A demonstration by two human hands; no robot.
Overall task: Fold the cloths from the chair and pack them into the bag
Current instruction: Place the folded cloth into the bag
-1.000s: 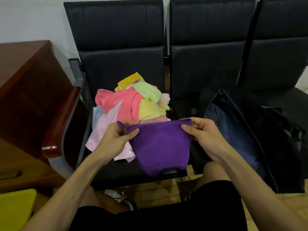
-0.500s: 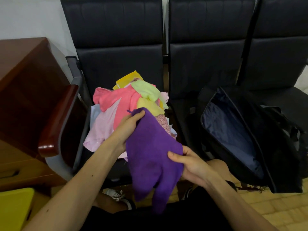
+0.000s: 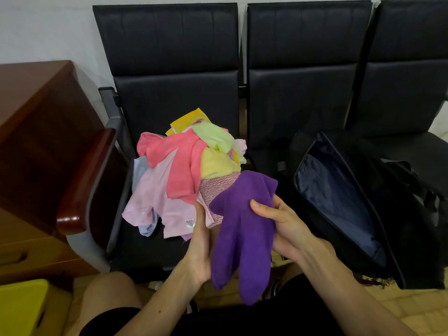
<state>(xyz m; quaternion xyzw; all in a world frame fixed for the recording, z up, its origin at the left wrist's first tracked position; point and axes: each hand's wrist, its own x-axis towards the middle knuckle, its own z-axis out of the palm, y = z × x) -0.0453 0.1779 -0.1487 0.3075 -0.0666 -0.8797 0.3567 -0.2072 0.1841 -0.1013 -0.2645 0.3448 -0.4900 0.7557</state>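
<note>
A purple cloth [image 3: 242, 234] hangs doubled over between my hands, above my lap and in front of the left chair. My left hand [image 3: 200, 248] supports it from the left side, fingers running up behind the fabric. My right hand [image 3: 278, 224] grips its right side, thumb pressed on the front. A heap of cloths [image 3: 186, 170] in pink, coral, yellow and light green lies on the left chair seat [image 3: 135, 248]. The black bag [image 3: 412, 238] stands open on the middle seat, showing its blue lining [image 3: 334, 202].
Three black chairs stand in a row against the wall. A wooden armrest [image 3: 82, 190] and a dark wooden cabinet [image 3: 36, 141] are at the left. A yellow box [image 3: 21, 309] sits at the bottom left. My knees are below the hands.
The purple cloth went from stretched flat between both hands to folded over and hanging. Both hands came together on it, and it now sits further right, nearer the bag.
</note>
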